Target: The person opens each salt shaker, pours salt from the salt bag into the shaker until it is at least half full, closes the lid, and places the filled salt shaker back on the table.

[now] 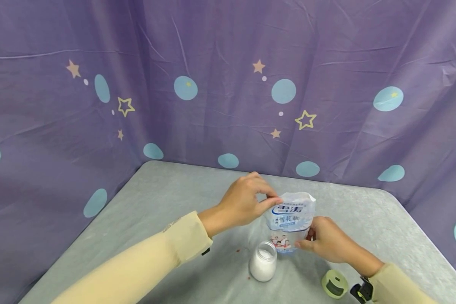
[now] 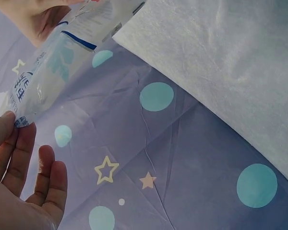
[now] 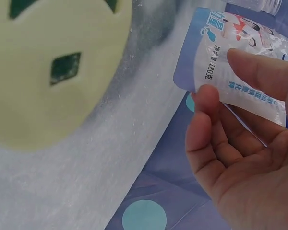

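Sleeve (image 1: pixel 144 266); left grip (image 1: pixel 247 199), right grip (image 1: pixel 328 240) pinching packet (image 1: pixel 291 217)

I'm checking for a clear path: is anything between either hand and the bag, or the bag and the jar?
Nothing visible. The left hand pinches the bag near its top, the right hand lower down; the jar stands in front, and the green lid lies aside, to the right.

We are counting one jar (image 1: pixel 263 268), one bag (image 1: pixel 290 226) just behind it, one round green piece (image 1: pixel 336 278) to its right, two hands, the left hand (image 1: pixel 243 200) behind it and the right hand (image 1: pixel 327 240) to its right, and one table (image 1: pixel 380 236) beneath it.
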{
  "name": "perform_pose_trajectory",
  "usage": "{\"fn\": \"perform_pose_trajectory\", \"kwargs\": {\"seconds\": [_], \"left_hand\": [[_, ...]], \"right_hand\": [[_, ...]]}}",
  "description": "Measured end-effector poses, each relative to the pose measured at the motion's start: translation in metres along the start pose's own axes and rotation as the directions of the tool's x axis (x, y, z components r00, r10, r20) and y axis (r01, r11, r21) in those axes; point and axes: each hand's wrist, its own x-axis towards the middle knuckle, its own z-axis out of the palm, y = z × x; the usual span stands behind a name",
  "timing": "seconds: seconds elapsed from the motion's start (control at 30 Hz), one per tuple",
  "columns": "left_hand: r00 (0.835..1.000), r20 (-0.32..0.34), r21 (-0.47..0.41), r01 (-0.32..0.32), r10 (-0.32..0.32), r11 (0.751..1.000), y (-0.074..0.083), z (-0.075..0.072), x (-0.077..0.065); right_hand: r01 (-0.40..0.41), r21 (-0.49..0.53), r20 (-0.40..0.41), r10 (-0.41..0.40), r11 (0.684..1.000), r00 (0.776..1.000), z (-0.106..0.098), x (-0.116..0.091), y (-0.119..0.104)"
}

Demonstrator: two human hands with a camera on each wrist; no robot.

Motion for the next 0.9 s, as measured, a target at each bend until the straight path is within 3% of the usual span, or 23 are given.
{"fn": "perform_pose_trajectory", "kwargs": {"seconds": [0.47,0.73,0.9], "left_hand": [[0.999,0.031,0.08,0.01,-0.012,0.997,-0.006,0.005,0.009],[0.999,0.013,0.133,-0.045,0.044,0.99,-0.014,0.014,0.016],[0.999,0.03,0.156,-0.031,0.026,0.987,-0.018,0.019,0.02]], "right_hand": [[-0.012,0.132,0.03,0.008,0.991,1.0,0.01,0.011,0.002],[-0.085,0.145,-0.012,0.088,0.986,0.996,0.018,0.013,0.006],[-0.149,0.126,-0.037,0.155,0.981,0.987,0.02,0.013,0.009]]}}
